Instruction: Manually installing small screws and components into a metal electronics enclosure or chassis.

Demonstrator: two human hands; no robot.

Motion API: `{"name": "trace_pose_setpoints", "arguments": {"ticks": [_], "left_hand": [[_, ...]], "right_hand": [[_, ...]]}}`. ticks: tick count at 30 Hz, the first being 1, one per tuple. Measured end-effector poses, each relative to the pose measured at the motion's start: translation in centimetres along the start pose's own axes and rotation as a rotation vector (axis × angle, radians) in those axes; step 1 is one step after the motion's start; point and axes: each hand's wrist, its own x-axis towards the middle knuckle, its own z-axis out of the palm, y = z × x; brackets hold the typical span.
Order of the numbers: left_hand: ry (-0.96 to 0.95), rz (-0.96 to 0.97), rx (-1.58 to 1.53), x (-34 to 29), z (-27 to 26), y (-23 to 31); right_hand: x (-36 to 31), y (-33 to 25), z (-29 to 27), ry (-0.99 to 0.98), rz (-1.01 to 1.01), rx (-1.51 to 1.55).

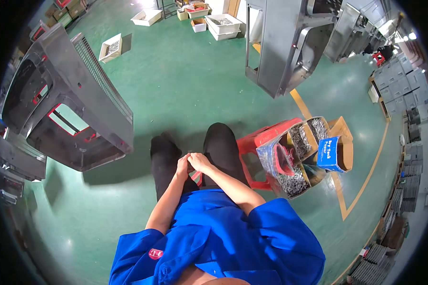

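My left hand point(182, 167) and my right hand point(199, 162) meet above my lap, between my knees. Both have their fingers curled in, fingertips touching each other. What they hold, if anything, is hidden or too small to name. To my right stands a red plastic stool point(263, 137) bearing open boxes of small metal fasteners point(299, 141). More fasteners point(293, 183) lie in the nearer box, which has clear plastic about it. A blue and brown carton point(331, 154) with its flaps up sits at the stool's right side.
A large grey machine housing point(104, 102) with red-edged cutouts hangs or stands at left; another grey housing point(276, 52) rises ahead on the right. White trays point(111, 48) with small parts lie on the green floor point(185, 85). Stacked grey panels point(409, 190) line the far right.
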Motion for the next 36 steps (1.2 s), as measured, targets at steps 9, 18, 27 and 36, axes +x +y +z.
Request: {"name": "trace_pose_setpoints", "arguments": {"ticks": [9,18,27,36], "left_hand": [[-0.129,-0.058,-0.320,-0.6,2.0,-0.6],[-0.489,-0.201,-0.958,-2.6,-0.3,-0.5],[-0.400,-0.322,-0.577,-2.3,4.0,-1.0],[-0.324,-0.581,-0.207,-5.0,8.9,15.3]], "right_hand": [[-7.4,-3.8,-8.3,0.160,-0.161,-0.013],[-17.5,7.2,-33.3,0.823,0.264,0.235],[-18.9,23.3,-30.1,0.601,0.625,-0.369],[-17.0,15.4,-34.1,0.393,0.966,-0.589]]}}
